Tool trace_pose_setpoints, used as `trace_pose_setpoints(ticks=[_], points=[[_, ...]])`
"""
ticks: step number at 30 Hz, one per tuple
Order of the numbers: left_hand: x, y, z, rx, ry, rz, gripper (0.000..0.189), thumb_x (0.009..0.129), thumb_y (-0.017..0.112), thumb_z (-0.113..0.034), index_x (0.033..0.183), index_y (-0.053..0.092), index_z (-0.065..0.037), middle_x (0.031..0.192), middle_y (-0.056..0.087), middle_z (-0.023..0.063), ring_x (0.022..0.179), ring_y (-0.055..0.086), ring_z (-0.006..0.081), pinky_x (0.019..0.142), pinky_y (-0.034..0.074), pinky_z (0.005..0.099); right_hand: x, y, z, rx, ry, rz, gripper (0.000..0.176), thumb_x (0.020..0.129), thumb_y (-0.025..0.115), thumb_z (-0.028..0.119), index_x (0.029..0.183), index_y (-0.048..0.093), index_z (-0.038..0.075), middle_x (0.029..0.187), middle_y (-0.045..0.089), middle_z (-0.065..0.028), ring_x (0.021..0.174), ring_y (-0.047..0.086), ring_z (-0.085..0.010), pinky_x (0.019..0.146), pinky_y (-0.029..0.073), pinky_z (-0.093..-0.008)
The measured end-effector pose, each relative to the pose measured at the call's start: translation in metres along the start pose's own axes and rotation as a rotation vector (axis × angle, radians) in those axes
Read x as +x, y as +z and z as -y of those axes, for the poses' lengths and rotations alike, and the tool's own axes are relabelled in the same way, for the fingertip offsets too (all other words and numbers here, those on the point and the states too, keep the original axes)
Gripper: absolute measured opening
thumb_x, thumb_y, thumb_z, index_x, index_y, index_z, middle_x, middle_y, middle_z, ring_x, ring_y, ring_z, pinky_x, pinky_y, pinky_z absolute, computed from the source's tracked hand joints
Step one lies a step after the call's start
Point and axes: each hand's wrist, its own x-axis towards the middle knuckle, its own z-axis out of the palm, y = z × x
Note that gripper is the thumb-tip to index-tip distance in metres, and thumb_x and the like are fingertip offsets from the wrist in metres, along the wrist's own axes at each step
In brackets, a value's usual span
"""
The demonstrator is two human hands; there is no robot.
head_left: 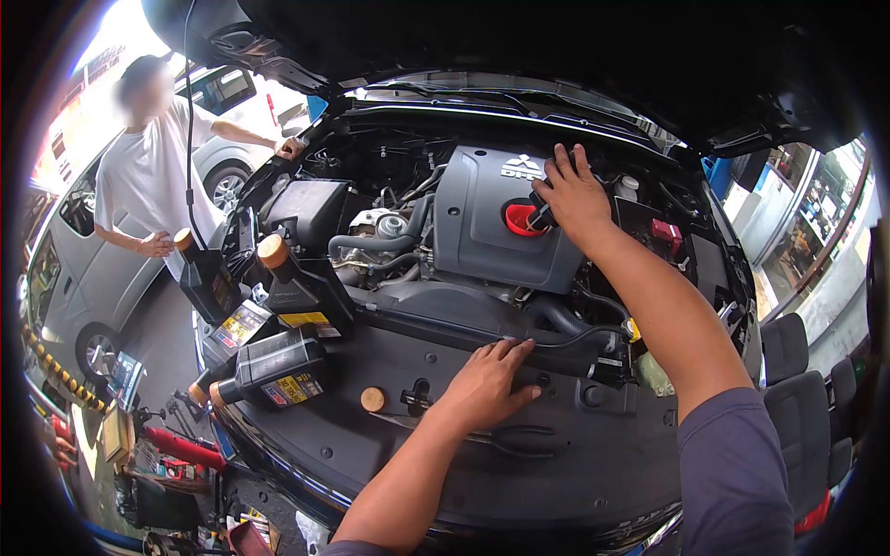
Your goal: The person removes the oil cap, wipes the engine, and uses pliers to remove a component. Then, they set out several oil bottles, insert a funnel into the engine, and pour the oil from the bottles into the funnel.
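Note:
My right hand point(577, 196) is over the engine cover point(477, 208), its fingers around a small black bottle point(540, 219) that is mostly hidden beneath it. The bottle is tipped into a red funnel point(519, 221) standing in the cover. My left hand point(487, 385) lies flat, fingers spread, on the black front panel point(593, 463). Beside it are pliers point(519, 441) with dark handles, partly covered by my wrist, and a tan round cap point(373, 399). Several black oil bottles with tan caps are grouped at the panel's left, including one lying down point(278, 369).
A raised hood point(556, 46) hangs overhead. At the left, a person in a white shirt point(153, 167) rests one hand on the car's edge. A red floor jack point(181, 448) and other tools lie on the ground at lower left. Dark seats point(797, 417) stand at the right.

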Motion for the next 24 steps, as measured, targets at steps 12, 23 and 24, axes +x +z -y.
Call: trace_pose_setpoints(ticks=[12, 23, 24], points=[[0.0, 0.0, 0.0, -0.009, 0.011, -0.009, 0.078, 0.096, 0.073, -0.037, 0.158, 0.042, -0.003, 0.155, 0.047, 0.0297, 0.145, 0.044, 0.0456, 0.122, 0.036, 0.0487, -0.001, -0.012, -0.001, 0.02, -0.005, 0.052, 0.051, 0.097, 0.062, 0.019, 0.148, 0.058, 0.025, 0.156, 0.05, -0.0088, 0.159, 0.027, -0.034, 0.13, 0.005, -0.0611], [0.0, 0.001, 0.002, -0.008, 0.022, -0.016, 0.078, 0.095, 0.074, -0.037, 0.158, 0.042, -0.002, 0.155, 0.047, 0.0298, 0.146, 0.044, 0.045, 0.122, 0.036, 0.0483, -0.001, -0.009, 0.0, 0.001, -0.006, 0.031, 0.048, 0.099, 0.06, 0.02, 0.147, 0.06, 0.024, 0.155, 0.051, -0.0089, 0.158, 0.028, -0.0338, 0.129, 0.006, -0.0613], [0.0, 0.001, 0.002, -0.006, 0.02, -0.015, 0.078, 0.095, 0.074, -0.037, 0.158, 0.042, -0.002, 0.155, 0.047, 0.0297, 0.146, 0.044, 0.0449, 0.122, 0.036, 0.0483, -0.001, -0.01, 0.0, 0.007, -0.004, 0.026, 0.05, 0.097, 0.062, 0.019, 0.146, 0.06, 0.024, 0.154, 0.052, -0.0087, 0.158, 0.029, -0.0338, 0.13, 0.006, -0.061]])
